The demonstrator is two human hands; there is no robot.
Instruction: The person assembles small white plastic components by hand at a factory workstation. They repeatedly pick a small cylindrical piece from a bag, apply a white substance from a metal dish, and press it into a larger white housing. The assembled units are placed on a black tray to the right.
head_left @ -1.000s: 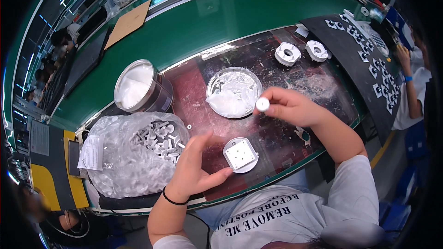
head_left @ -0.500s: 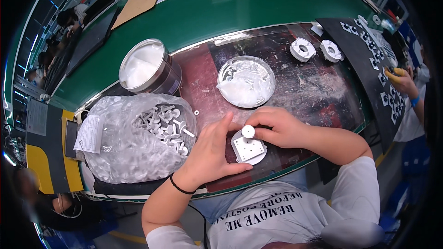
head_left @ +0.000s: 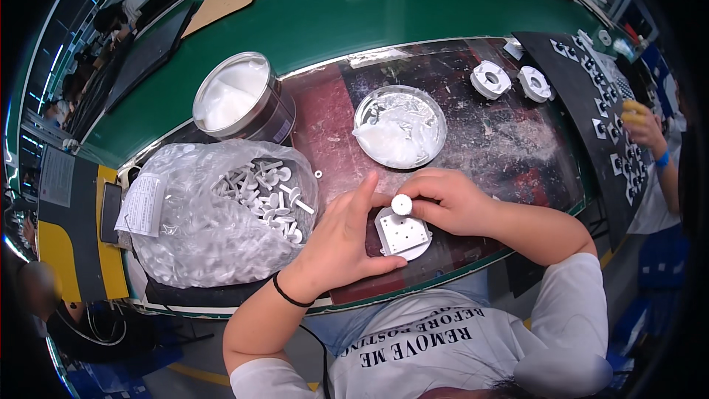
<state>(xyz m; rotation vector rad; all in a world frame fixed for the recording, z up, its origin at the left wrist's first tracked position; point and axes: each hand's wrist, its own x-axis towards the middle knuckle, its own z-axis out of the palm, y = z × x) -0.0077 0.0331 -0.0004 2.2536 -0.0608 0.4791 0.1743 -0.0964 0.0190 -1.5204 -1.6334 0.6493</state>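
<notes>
A white plastic housing [head_left: 406, 236] with a flat square plate and small holes lies near the front edge of the work surface. My left hand [head_left: 345, 233] curves around its left side, thumb at the lower edge and index finger raised; its other fingertips are partly hidden behind the part. Between the thumb and fingers of my right hand [head_left: 450, 203] is a small white gear [head_left: 402, 205], held at the housing's far end. Whether the gear is seated in the housing, I cannot tell.
A clear bag [head_left: 214, 244] of white stemmed gears lies left. Behind are a tin [head_left: 284, 114] and a round dish [head_left: 441, 140], both with white grease. Two white housings [head_left: 490, 80] sit back right. Beyond a black board [head_left: 569, 111] with small parts, another person's hand [head_left: 645, 129] works.
The whole view has shifted slightly. My hands keep nearly the same hold on the housing and gear. At the far right, the other person's hand has moved a little.
</notes>
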